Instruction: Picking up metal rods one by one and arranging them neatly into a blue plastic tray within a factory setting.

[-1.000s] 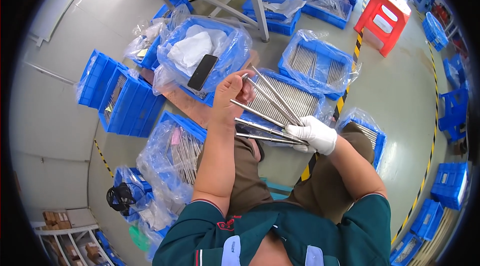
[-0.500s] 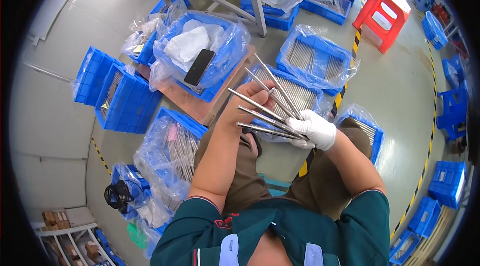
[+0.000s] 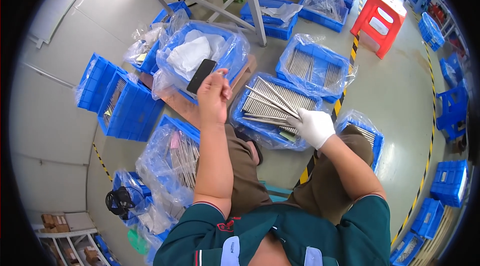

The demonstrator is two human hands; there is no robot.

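Observation:
My right hand (image 3: 315, 127), in a white glove, is closed round the near ends of several thin metal rods (image 3: 272, 100). They fan out up and to the left, over a blue crate (image 3: 239, 116) lined with clear plastic and filled with rows of similar rods. My left hand (image 3: 214, 97) is bare and raised, its fingers curled in. Whether it holds anything small is hidden. Just beyond it, a black phone (image 3: 201, 75) lies on the plastic-lined blue crate (image 3: 239, 48) at the upper left, beside white cloth or paper.
More rods lie in blue crates at the far right (image 3: 340, 61), by my right knee (image 3: 375, 138) and at my left (image 3: 182, 158). A wooden board (image 3: 175, 107) lies under the phone's crate. A table leg (image 3: 254, 8) and red stool (image 3: 380, 23) stand farther off.
My left hand has come away from the rods, moving left and up towards the phone. My right hand keeps the rods, now lower over the crate, and they lie closer together.

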